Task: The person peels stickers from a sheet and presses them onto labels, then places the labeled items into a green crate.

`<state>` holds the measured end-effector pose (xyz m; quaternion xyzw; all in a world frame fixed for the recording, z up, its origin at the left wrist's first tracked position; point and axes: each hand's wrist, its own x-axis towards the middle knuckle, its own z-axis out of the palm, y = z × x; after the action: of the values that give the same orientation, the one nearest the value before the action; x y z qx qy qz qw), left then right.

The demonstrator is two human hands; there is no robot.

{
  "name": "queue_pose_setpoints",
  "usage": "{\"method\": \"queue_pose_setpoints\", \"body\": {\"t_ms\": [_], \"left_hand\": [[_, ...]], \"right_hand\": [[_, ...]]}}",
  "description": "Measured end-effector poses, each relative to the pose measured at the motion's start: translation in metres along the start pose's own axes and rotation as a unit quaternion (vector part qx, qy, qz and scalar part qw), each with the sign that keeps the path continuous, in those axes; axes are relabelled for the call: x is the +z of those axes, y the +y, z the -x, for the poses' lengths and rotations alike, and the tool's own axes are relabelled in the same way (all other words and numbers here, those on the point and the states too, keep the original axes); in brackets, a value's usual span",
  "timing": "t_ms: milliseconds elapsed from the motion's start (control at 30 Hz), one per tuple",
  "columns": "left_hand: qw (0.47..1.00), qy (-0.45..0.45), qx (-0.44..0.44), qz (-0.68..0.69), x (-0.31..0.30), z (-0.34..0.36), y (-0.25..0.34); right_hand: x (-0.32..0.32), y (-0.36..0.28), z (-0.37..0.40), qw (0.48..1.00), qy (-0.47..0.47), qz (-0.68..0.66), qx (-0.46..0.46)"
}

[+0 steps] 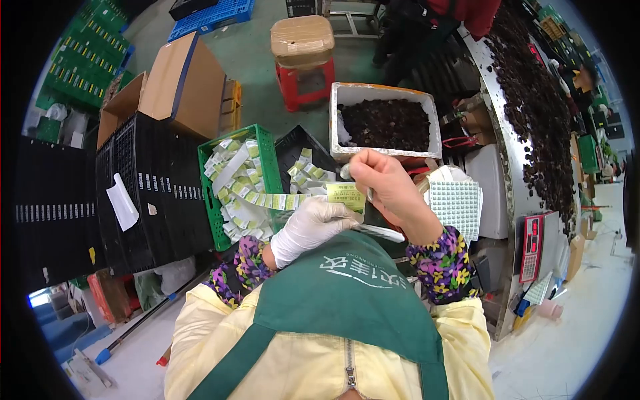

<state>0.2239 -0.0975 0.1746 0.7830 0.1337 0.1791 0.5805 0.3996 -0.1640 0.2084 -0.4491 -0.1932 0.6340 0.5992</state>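
Gloved left hand [313,225] grips a green-and-white packet [345,193] just beyond the apron [347,293]; bare right hand [388,183] pinches something small [345,171], too indistinct to name.
Label strip [272,200] crosses the green crate's [267,147] right edge toward the left hand; foam box's [383,153] near rim lies just ahead of the right, with floor [250,100] stretching beyond the crate.

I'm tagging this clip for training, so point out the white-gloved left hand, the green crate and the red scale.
White-gloved left hand [308,228]: head view, back of the glove.
Green crate [266,148]: head view, right wall.
Red scale [531,249]: head view, display panel.
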Motion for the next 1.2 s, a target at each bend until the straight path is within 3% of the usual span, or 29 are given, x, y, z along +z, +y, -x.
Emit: {"method": "queue_pose_setpoints", "body": {"t_ms": [100,200,267,333,467,633,733,767,833,867,933,1067,1133,1200], "left_hand": [[0.998,-0.031,-0.035,0.033,0.004,-0.001,0.004],[1.0,-0.017,-0.021,0.01,0.005,0.001,0.004],[0.998,0.042,-0.038,-0.009,0.005,0.001,0.005],[0.997,0.058,-0.026,-0.05,0.0,0.0,0.008],[0.986,0.101,0.038,-0.131,-0.001,0.0,0.002],[0.978,0.091,0.06,-0.177,-0.001,0.0,0.002],[0.971,0.105,0.074,-0.202,0.0,0.0,0.004],[0.968,0.106,0.08,-0.213,-0.001,0.001,0.004],[0.963,0.106,0.106,-0.223,-0.005,-0.001,0.004],[0.958,0.108,0.13,-0.232,-0.006,-0.002,0.004],[0.962,0.078,0.126,-0.231,-0.004,-0.004,0.007],[0.971,0.02,0.11,-0.213,0.003,-0.002,0.0],[0.978,-0.012,0.067,-0.199,0.004,0.001,0.001],[0.995,-0.056,-0.066,-0.059,0.008,0.005,-0.001]], "right_hand": [[0.009,-0.007,-0.007,0.992,0.066,0.042,-0.094],[0.008,-0.013,-0.004,0.99,0.081,0.061,-0.098],[0.004,-0.008,0.0,0.986,0.091,0.093,-0.101],[0.001,-0.003,0.011,0.955,0.132,0.236,-0.125],[0.004,0.014,0.021,0.946,0.149,0.267,-0.106],[0.013,0.019,0.023,0.935,0.156,0.294,-0.12],[0.014,0.015,0.023,0.798,0.221,0.542,-0.142],[0.008,0.016,0.022,0.798,0.222,0.542,-0.142],[-0.01,0.02,0.016,0.884,0.194,0.418,-0.079],[-0.013,0.023,0.013,0.884,0.194,0.418,-0.079],[-0.014,0.026,0.009,0.958,0.048,0.282,0.008],[0.004,0.0,0.003,0.989,0.057,0.117,-0.069],[-0.004,0.007,-0.007,0.991,0.064,0.08,-0.086],[-0.009,0.007,-0.009,0.991,0.102,0.062,-0.067]]}}
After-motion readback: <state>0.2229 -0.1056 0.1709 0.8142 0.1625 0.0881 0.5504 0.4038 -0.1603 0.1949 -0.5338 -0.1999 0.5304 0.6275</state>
